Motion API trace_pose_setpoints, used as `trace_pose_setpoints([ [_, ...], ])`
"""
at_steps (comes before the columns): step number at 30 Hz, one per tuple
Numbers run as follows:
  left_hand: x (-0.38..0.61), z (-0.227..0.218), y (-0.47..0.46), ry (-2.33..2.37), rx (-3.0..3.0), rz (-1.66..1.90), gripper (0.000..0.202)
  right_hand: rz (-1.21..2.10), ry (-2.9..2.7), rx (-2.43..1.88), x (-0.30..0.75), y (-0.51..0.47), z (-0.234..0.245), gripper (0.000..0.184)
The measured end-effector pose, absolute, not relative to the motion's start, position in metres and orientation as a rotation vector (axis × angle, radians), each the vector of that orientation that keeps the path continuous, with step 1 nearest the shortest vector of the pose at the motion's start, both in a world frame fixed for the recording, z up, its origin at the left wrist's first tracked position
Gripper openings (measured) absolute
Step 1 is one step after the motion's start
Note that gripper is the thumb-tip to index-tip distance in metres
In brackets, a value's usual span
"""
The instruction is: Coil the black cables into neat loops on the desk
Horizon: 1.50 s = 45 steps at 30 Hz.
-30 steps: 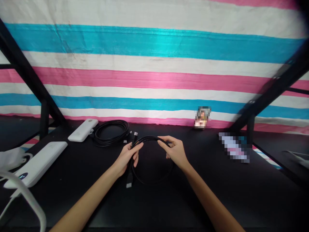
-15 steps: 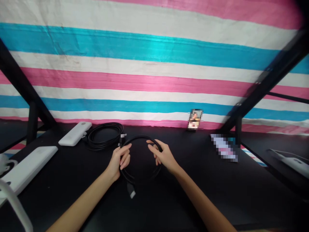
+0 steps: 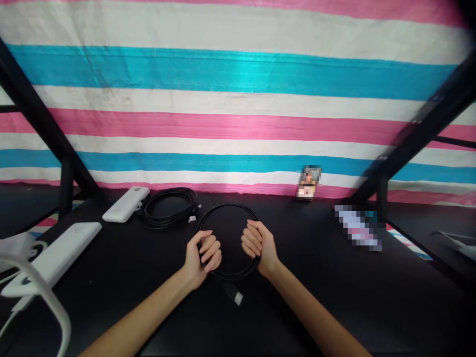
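A black cable [image 3: 227,204] is wound into a round coil between my two hands, above the black tabletop. My left hand [image 3: 204,255] is closed around the coil's left side. On the opposite side, my right hand [image 3: 260,243] has its fingers curled round the cable. One plug with a silver metal end [image 3: 238,298] hangs below the coil, toward me. A second light-coloured plug [image 3: 192,219] shows just beyond my left hand. The stretches of cable inside both fists are hidden.
Behind my left hand lies another coiled black cable [image 3: 169,208], beside a white power bank [image 3: 126,204]. A larger white power bank [image 3: 55,258] and a curved pale tube [image 3: 55,307] are at the left. Two blurred items lie back right. Black frame bars [image 3: 405,134] slant on both sides.
My fingers have closed around the coil on both sides, where the right hand's were more spread. The hanging plug has swung to the right. The whole view has shifted slightly.
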<state>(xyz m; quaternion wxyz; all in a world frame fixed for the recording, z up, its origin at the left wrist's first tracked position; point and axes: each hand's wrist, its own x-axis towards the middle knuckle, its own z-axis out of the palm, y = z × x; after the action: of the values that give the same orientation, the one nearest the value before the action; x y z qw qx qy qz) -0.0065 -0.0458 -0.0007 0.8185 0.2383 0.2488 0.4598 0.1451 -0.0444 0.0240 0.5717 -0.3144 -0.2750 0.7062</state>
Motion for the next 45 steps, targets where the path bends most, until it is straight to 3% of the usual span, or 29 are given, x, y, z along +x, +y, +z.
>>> trace_pose_setpoints([
  [8,-0.014,0.006,-0.042,0.473,0.502,0.886,0.056,1.483,-0.784,-0.837,0.151,-0.037,0.028,0.026],
  [19,-0.02,0.009,-0.041,0.447,0.481,0.801,0.058,1.257,-0.983,-1.021,0.157,-0.029,0.018,0.05],
  [30,-0.016,0.006,-0.039,0.552,0.406,1.108,0.054,0.905,-1.338,-1.235,0.156,-0.028,0.008,0.036],
  [34,-0.017,0.002,-0.035,0.549,0.348,1.166,0.054,0.966,-1.484,-1.306,0.158,-0.027,0.004,0.028],
  [39,-0.024,0.001,-0.029,0.512,0.28,1.192,0.053,1.074,-1.588,-1.475,0.162,-0.023,-0.002,0.032],
  [45,-0.028,0.006,-0.02,0.556,0.301,1.118,0.048,1.141,-1.446,-1.449,0.161,-0.019,-0.004,0.026],
])
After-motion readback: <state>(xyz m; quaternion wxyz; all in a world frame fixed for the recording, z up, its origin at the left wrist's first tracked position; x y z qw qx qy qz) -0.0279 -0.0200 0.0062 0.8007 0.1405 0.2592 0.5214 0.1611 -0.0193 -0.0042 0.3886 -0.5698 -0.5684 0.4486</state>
